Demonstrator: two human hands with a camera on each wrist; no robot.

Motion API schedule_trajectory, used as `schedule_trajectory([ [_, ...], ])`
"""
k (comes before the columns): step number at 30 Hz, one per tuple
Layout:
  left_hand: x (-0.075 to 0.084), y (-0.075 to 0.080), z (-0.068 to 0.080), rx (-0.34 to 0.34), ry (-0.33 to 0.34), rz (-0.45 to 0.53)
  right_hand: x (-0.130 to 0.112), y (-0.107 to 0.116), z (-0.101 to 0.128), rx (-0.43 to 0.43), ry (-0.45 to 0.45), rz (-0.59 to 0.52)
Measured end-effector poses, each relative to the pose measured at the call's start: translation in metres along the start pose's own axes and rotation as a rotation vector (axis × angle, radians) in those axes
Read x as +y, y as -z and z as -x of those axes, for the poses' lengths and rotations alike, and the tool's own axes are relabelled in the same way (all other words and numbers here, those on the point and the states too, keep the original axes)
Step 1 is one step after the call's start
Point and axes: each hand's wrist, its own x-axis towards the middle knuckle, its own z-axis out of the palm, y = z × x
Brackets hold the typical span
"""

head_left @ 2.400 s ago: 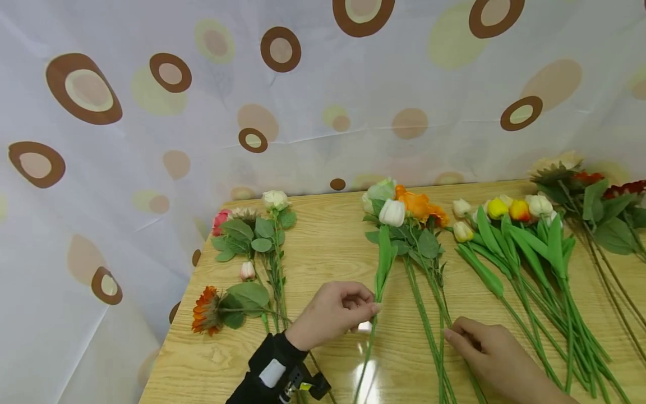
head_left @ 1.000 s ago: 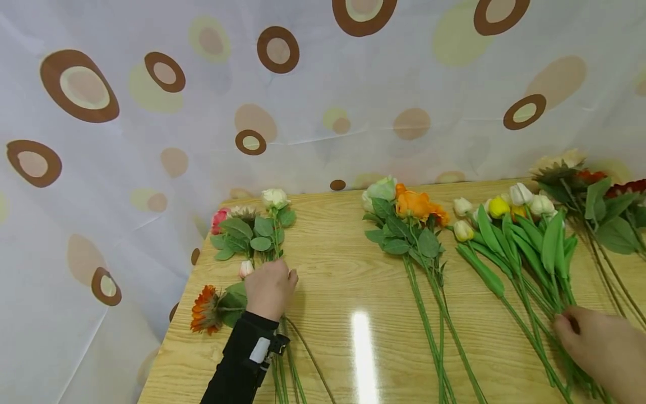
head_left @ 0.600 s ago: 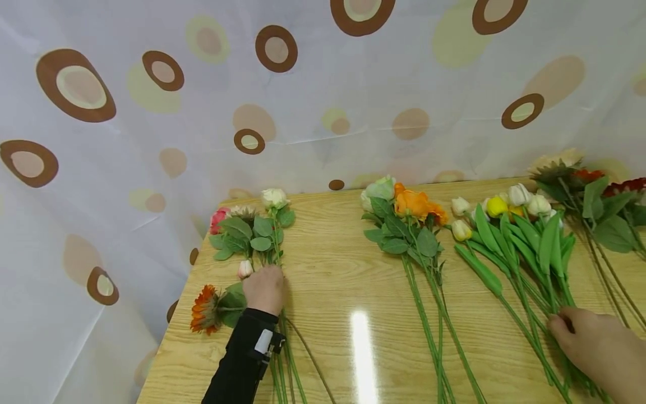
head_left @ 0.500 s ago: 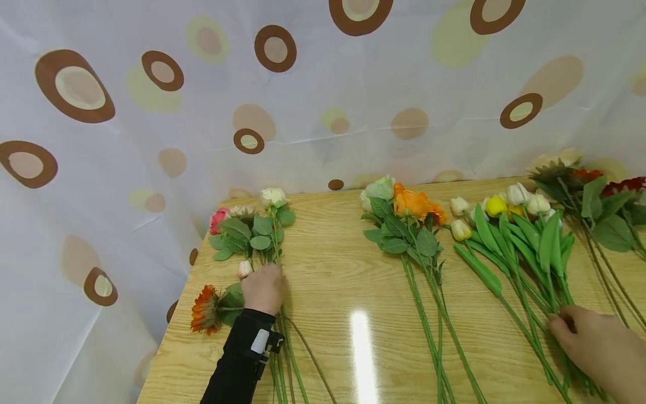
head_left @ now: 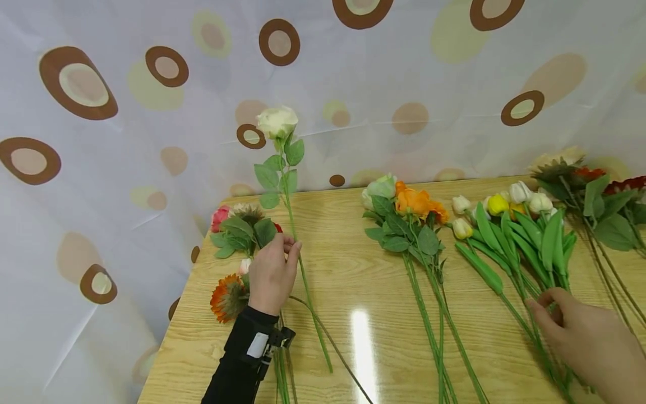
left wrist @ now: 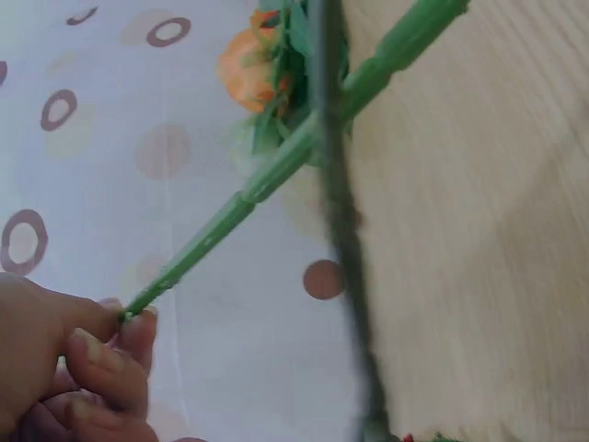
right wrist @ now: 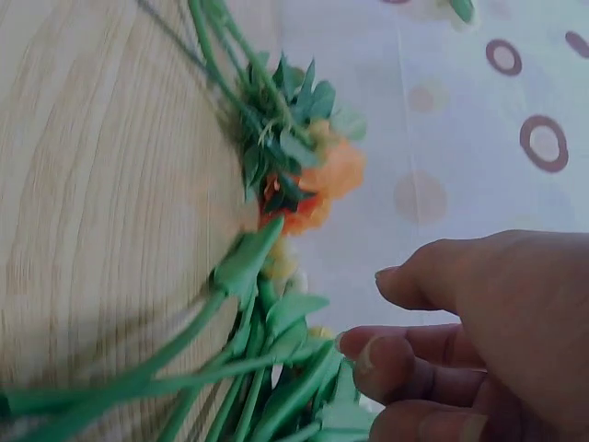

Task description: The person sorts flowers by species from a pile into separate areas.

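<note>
My left hand (head_left: 272,275) pinches the green stem of a white rose (head_left: 277,122), raised above the left flower group. In the left wrist view, thumb and fingertips meet on that stem (left wrist: 212,235), and a blurred dark stem (left wrist: 348,221) crosses close to the camera. Beneath the hand lie a pink flower (head_left: 220,217), a pale pink tulip bud (head_left: 244,266) and an orange gerbera-like flower (head_left: 227,298). My right hand (head_left: 585,336) hovers by the tulip stems, over the bunch of tulips (head_left: 530,230). Its thumb and fingers stand apart in the right wrist view, with nothing between them.
Mid-table lies a bunch with orange flowers (head_left: 414,203) and pale green roses (head_left: 381,188), stems toward me. Darker red and cream flowers (head_left: 557,163) lie at the far right. A spotted curtain (head_left: 323,73) hangs behind the wooden table (head_left: 333,235).
A white tulip my left hand held first now lies among the tulips. My left hand then reached left and lifted the white rose. The orange flower shifted right; my right hand moved slightly left.
</note>
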Motion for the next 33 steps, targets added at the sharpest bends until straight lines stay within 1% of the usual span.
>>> schedule_trajectory([
  [1,0.003,0.001,-0.001,0.017,-0.012,0.036,-0.005,0.000,0.000,-0.025,-0.005,-0.010],
  [2,0.005,0.002,-0.002,0.026,-0.023,0.083,-0.010,0.000,0.000,-0.026,0.006,-0.019],
  [4,0.010,0.004,-0.003,0.003,-0.018,0.225,-0.022,-0.004,0.002,-0.012,0.039,-0.049],
  [6,0.018,0.006,-0.003,-0.045,-0.009,0.385,-0.034,-0.008,0.002,-0.002,0.087,-0.102],
  [8,0.028,0.005,-0.001,-0.108,0.005,0.527,-0.048,-0.015,0.003,0.046,0.161,-0.170],
  [9,0.034,0.004,0.001,-0.150,0.012,0.591,-0.056,-0.019,0.003,0.074,0.206,-0.218],
  [10,0.041,0.001,0.004,-0.195,0.019,0.641,-0.063,-0.023,0.005,0.079,0.246,-0.269],
  [11,0.049,-0.002,0.007,-0.248,0.029,0.678,-0.071,-0.027,0.006,0.058,0.282,-0.333],
  [13,0.066,-0.010,0.015,-0.361,0.033,0.739,-0.087,-0.035,0.008,-0.028,0.372,-0.482],
  [15,0.081,-0.019,0.024,-0.466,0.023,0.778,-0.101,-0.042,0.009,-0.177,0.452,-0.654],
  [17,0.095,-0.027,0.031,-0.534,0.009,0.813,-0.113,-0.049,0.010,-0.329,0.517,-0.798],
  [18,0.100,-0.031,0.034,-0.550,-0.008,0.828,-0.117,-0.052,0.010,-0.387,0.547,-0.857],
  [19,0.104,-0.033,0.035,-0.560,-0.017,0.839,-0.120,-0.053,0.011,-0.422,0.565,-0.894],
  [20,0.108,-0.035,0.036,-0.565,-0.020,0.843,-0.122,-0.054,0.012,-0.456,0.562,-0.920],
  [21,0.110,-0.036,0.037,-0.565,-0.026,0.839,-0.122,-0.055,0.012,-0.462,0.557,-0.920],
  [22,0.111,-0.037,0.037,-0.568,-0.032,0.825,-0.121,-0.055,0.013,-0.461,0.550,-0.916],
  [23,0.111,-0.037,0.036,-0.568,-0.045,0.793,-0.120,-0.054,0.013,-0.438,0.527,-0.883],
  [25,0.108,-0.036,0.036,-0.566,-0.079,0.682,-0.116,-0.052,0.012,-0.347,0.489,-0.760],
  [26,0.105,-0.036,0.037,-0.562,-0.101,0.606,-0.113,-0.051,0.012,-0.313,0.451,-0.691],
  [27,0.100,-0.036,0.037,-0.556,-0.123,0.528,-0.110,-0.050,0.010,-0.281,0.417,-0.619],
  [29,0.090,-0.037,0.040,-0.547,-0.147,0.378,-0.104,-0.049,0.008,-0.244,0.326,-0.477],
  [30,0.084,-0.037,0.041,-0.539,-0.150,0.321,-0.100,-0.049,0.007,-0.244,0.288,-0.418],
  [31,0.077,-0.036,0.042,-0.527,-0.146,0.269,-0.098,-0.049,0.005,-0.264,0.248,-0.374],
  [33,0.063,-0.033,0.042,-0.491,-0.123,0.179,-0.092,-0.050,0.002,-0.299,0.194,-0.305],
])
